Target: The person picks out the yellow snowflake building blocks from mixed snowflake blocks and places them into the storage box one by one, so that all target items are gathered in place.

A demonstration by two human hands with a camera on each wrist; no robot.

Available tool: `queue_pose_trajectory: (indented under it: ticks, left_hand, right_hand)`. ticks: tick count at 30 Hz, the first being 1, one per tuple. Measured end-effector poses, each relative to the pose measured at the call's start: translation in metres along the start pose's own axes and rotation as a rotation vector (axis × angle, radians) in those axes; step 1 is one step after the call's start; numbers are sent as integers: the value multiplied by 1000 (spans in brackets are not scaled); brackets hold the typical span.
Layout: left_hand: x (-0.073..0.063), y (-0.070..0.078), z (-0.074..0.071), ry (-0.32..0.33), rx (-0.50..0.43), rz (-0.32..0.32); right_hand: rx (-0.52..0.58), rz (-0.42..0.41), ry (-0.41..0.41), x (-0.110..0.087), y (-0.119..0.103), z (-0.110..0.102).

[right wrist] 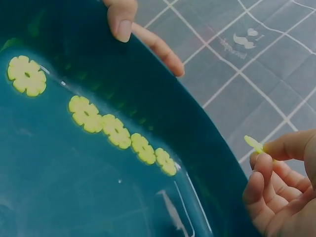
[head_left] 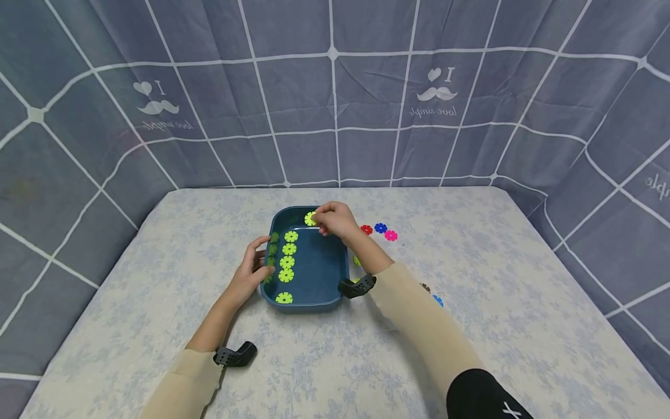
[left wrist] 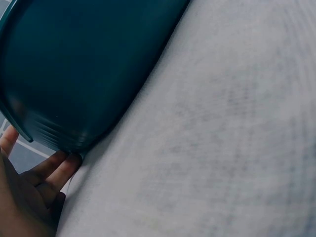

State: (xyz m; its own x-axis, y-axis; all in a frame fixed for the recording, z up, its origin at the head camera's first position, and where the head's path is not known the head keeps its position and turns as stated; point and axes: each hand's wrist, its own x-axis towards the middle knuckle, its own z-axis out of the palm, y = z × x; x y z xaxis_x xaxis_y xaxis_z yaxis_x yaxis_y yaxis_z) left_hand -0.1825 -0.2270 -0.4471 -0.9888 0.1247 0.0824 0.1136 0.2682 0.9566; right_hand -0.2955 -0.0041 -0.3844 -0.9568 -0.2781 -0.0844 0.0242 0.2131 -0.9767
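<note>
Grey curtain backs bench; L hand grips blue tray at 9 o'clock, thumb inside; R hand pinches yellow disc at tray's 12 o'clock; 5 more discs w/in, along 9.

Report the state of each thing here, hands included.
Tray: open-topped, resting on the table
Left hand: gripping the tray's left wall
Held yellow disc: off the tray floor
Right hand: pinching that disc
Five yellow discs: flat inside the tray
Red disc: flat on the table
Dark blue disc: flat on the table
Pink disc: flat on the table
Light blue disc: partly hidden by the sleeve
Curtain: hanging, creased
</note>
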Motion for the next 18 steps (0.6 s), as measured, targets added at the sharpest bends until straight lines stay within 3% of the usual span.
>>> queue_pose_trajectory:
  ticks: [8, 18]
  left_hand:
    - [-1, 0, 0, -4, -2, 2]
    - [0, -1, -2, -14, -13, 9]
  right_hand:
    - [-30, -33, -4, 5, 3, 9]
    - [-13, 15, 12, 9, 6, 20]
